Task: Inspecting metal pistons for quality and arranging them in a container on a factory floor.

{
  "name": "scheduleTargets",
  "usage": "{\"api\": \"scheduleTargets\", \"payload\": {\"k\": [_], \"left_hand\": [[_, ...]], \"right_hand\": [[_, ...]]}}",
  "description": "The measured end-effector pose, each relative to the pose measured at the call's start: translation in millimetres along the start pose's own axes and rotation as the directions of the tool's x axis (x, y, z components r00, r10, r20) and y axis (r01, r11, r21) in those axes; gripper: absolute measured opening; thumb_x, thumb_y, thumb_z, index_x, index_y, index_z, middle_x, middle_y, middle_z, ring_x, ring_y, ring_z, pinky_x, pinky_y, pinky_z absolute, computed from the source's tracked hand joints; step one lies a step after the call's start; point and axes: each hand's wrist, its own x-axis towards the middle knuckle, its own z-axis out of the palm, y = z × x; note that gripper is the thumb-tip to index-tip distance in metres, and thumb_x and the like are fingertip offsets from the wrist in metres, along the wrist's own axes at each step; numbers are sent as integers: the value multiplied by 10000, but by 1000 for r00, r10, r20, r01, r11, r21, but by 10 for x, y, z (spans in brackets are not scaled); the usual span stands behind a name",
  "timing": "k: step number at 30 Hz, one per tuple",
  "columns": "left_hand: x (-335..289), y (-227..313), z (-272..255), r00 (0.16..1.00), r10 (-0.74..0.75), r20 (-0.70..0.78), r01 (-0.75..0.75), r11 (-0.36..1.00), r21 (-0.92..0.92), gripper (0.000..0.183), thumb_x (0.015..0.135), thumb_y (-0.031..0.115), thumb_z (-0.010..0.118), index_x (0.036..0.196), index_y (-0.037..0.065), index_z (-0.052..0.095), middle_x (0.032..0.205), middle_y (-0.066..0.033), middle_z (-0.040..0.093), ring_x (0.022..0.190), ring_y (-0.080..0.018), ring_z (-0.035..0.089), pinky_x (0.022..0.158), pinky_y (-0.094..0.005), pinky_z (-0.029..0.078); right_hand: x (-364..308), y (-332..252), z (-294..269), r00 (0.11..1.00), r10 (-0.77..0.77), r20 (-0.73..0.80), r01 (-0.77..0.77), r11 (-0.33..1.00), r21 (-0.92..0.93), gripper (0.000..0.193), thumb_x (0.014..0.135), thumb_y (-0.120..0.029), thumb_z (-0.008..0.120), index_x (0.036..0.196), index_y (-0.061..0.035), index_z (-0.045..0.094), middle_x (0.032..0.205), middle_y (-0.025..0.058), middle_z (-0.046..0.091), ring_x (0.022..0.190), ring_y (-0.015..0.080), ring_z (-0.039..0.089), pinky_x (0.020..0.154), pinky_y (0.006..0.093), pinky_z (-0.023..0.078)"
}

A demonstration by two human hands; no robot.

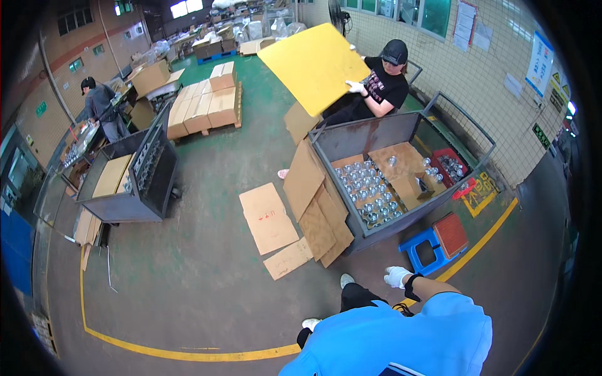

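Observation:
My right hand [396, 277], in a white glove with a black band at the wrist, hangs beside my body. Its fingers look loosely bent and apart, with nothing visible in them. Closest to it is a blue plastic stool [412, 245] with a reddish-brown pad [451, 234] on top. Beyond stands a grey metal cart [370, 133], holding rows of clear glass pieces [367, 188] on cardboard. My left hand is out of view.
Across the cart a co-worker in black, with white gloves, holds up a large yellow board [316, 66]. Flat cardboard sheets [268, 219] lie on the floor and lean on the cart. A second cart [125, 210] and a pallet of cartons [204, 108] stand left; another person works there.

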Motion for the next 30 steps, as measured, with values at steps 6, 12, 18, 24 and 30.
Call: {"api": "scheduleTargets", "payload": {"k": [6, 12, 18, 24, 30], "left_hand": [[373, 13, -214, 997, 66, -27, -65, 997, 40, 260, 890, 326, 577, 926, 114, 723, 923, -148, 702, 868, -324, 673, 756, -417, 533], [438, -70, -435, 997, 30, -77, -26, 998, 55, 263, 889, 328, 575, 911, 115, 728, 914, -148, 703, 870, -328, 672, 757, -417, 532], [395, 96, -235, 974, -91, -206, 81, 995, -57, 267, 887, 329, 573, 896, 116, 734, 904, -149, 703, 871, -331, 672, 759, -418, 531], [178, 957, 521, 830, -427, -358, 257, 864, -433, 271, 886, 330, 572, 882, 117, 739, 894, -149, 704, 872, -334, 671, 761, -418, 529], [181, 1334, 912, 740, -547, -392, 279, 780, -560, 276, 884, 331, 570, 867, 118, 744, 885, -149, 704, 873, -338, 671, 762, -418, 528]], "right_hand": [[514, -335, -1090, 826, -202, -527, 182, 979, -89, 765, 858, -69, 504, 1528, -36, 136, 905, 222, 660, 803, 349, 657, 771, 450, 509], [946, -669, -1744, 943, -196, -268, 174, 979, -102, 345, 889, -122, 451, 1166, -16, 627, 991, 244, 686, 922, 368, 682, 782, 456, 524], [1713, -52, -619, 537, -780, 320, 692, 190, -697, 166, 654, -273, 647, 624, -116, 694, 669, 150, 670, 627, 336, 651, 505, 477, 477], [1632, 2786, 1483, 465, -745, 479, 732, 18, -682, 275, 755, -324, 595, 701, -79, 706, 735, 185, 675, 709, 364, 659, 607, 497, 489], [1814, 2440, 596, 549, -705, 449, 740, 160, -653, 385, 856, -376, 543, 779, -42, 718, 801, 220, 681, 792, 392, 668, 709, 517, 502]]}}
